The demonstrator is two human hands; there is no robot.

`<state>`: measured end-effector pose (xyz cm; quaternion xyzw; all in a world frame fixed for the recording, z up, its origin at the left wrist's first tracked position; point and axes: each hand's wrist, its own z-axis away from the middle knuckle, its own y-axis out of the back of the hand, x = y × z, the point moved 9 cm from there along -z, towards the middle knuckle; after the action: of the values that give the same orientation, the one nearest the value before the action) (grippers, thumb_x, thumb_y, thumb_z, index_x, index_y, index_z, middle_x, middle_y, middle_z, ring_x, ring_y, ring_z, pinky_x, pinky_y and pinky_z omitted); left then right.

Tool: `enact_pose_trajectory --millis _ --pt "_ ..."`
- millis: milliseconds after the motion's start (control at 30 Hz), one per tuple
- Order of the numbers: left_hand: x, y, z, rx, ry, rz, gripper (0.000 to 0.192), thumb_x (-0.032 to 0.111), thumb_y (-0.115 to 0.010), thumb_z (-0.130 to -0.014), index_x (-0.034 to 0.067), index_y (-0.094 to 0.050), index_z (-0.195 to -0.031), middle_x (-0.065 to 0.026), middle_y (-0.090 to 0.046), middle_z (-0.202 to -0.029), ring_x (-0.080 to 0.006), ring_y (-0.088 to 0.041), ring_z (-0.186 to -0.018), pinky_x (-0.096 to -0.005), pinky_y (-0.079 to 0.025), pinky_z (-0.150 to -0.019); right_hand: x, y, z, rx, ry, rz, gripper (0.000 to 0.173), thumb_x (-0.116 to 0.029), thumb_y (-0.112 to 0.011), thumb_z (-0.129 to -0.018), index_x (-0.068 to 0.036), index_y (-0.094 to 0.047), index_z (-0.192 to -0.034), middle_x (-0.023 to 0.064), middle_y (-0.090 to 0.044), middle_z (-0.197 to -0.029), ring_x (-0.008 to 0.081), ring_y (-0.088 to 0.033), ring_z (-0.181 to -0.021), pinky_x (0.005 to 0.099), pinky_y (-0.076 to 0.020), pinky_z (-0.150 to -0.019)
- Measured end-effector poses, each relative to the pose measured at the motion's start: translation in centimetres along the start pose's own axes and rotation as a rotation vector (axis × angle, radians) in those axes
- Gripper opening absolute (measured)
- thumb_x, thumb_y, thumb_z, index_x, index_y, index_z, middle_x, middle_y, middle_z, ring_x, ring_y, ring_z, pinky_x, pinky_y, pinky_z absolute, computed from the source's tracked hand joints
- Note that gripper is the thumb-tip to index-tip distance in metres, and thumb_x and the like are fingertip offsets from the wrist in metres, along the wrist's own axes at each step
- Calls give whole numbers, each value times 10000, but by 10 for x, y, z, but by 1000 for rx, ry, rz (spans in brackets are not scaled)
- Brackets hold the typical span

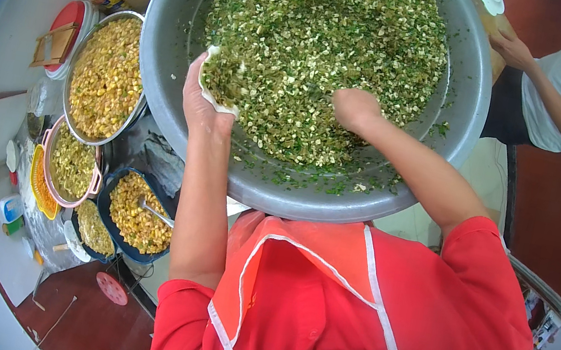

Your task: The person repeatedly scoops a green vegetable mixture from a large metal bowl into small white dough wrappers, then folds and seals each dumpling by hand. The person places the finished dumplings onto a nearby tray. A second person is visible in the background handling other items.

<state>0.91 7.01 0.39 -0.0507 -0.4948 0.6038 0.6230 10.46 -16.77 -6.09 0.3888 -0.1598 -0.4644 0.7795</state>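
My left hand [200,103] cups a white dough wrapper [208,98] at the near left side of a large metal basin [287,204]. Chopped green filling [225,74] lies inside the wrapper. Loose filling with green bits and pale pieces [332,33] is heaped across the basin. Low over this heap, right of the wrapper, my right hand [355,108] is curled with its fingers turned down. Whatever it may grip is hidden by the hand and blurred against the filling.
To the left stand a metal bowl of yellow filling [104,81], a pink colander [96,183], a yellow basket [37,184] and a dark blue tub [113,177] holding a spoon [157,214]. Beyond the basin's right side, another person's hand [510,49] is over a wooden board [495,41].
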Motion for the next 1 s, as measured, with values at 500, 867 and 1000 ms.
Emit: enact_pose_trajectory --millis 500,867,1000 --pt "-93 3 2 41 333 225 454 431 -332 -987 93 -612 -1104 -131 -651 -1084 -319 -616 -994 -517 -513 -868 -58 81 110 835 333 -318 272 -107 -511 -870 -97 -609 -1124 115 -620 -806 331 -632 -751 455 -498 -606" --pt "-90 -17 7 -95 352 397 327 309 -417 -958 89 -640 -1050 -123 -648 -1011 -294 -601 -938 -461 -503 -849 -44 60 94 51 252 -1214 289 -278 -509 -968 -91 -566 -756 -6 -426 -527 126 -390 -447 284 -296 -417" --pt "-89 -27 25 -11 313 270 401 409 -430 -949 110 -624 -1131 -109 -639 -1101 -309 -592 -1021 -507 -478 -918 -50 26 90 -286 130 -1393 368 -355 -519 -989 -121 -529 -705 -83 -332 -475 47 -218 -379 243 -166 -366"
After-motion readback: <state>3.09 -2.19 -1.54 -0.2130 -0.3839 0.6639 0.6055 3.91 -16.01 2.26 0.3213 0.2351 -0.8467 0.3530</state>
